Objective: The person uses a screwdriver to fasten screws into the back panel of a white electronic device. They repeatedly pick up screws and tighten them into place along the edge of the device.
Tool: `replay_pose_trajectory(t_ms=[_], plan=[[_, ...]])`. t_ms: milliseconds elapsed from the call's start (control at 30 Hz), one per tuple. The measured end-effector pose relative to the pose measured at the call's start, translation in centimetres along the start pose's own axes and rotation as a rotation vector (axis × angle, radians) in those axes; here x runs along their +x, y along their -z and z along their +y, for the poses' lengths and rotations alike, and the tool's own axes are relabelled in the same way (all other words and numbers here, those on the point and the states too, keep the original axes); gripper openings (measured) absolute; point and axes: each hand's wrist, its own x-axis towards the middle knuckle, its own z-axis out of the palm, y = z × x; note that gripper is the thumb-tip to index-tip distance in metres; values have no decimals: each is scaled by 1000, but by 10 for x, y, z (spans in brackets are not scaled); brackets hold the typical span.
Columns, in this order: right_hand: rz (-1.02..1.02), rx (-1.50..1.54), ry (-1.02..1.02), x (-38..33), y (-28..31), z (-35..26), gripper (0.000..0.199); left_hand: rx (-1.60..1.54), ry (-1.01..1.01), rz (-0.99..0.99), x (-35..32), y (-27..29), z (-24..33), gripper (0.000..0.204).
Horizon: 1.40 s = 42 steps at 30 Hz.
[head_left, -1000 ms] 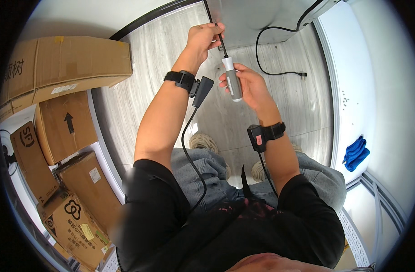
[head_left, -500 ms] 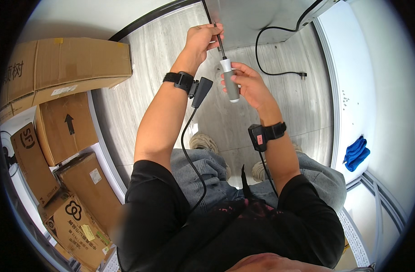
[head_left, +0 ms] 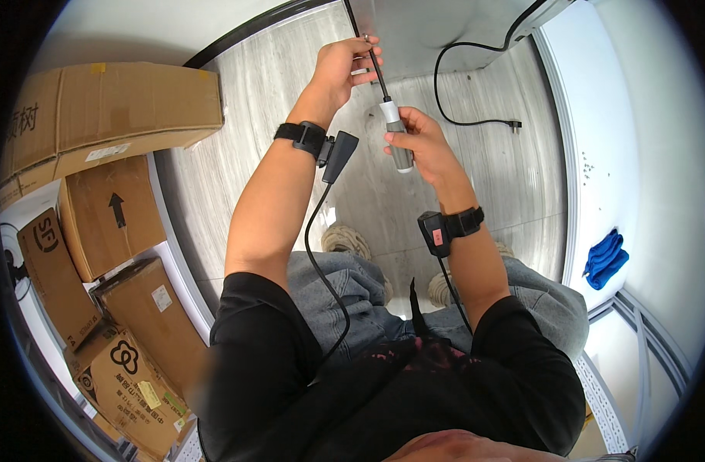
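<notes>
My right hand [head_left: 423, 146] is closed round the grey and white handle of a long screwdriver [head_left: 399, 138]. Its dark shaft points up and away, toward the edge of a grey metal panel [head_left: 437, 38]. At the far end of the shaft is my left hand [head_left: 343, 68], with thumb and forefinger pinched close to the tip and the other fingers loosely spread behind the shaft. Something small and metallic seems to sit between those fingertips, too small to name. Both wrists wear black straps with small dark devices and cables.
A black power cord [head_left: 437, 85] with a plug lies on the grey wood-look floor [head_left: 514, 169], right of my hands. Cardboard boxes [head_left: 137, 108] are stacked at the left. A blue cloth [head_left: 606, 260] lies on a white surface at the right.
The screwdriver handle and my right hand have shifted slightly right, and the right hand's grip has turned a little. My left fingers stay by the tip, their lower fingers spread slightly more.
</notes>
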Motion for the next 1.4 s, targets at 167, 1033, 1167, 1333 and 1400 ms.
replay_pose_trajectory(t_ms=[167, 1033, 1167, 1333, 1400], plan=[[1, -17, 1, 1, 1, 2, 37, -71, 36, -40, 5, 8, -2, 24], [438, 273, 170, -106, 125, 2, 31, 96, -2, -304, -3, -190, -82, 16], [528, 303, 219, -136, 157, 10, 31, 89, 57, -386, -9, -240, -113, 14], [660, 351, 220, -164, 195, 11, 30, 71, 109, -371, -15, -296, -144, 11], [710, 378, 239, -172, 209, 10, 30, 27, 116, -359, -13, -321, -159, 8]])
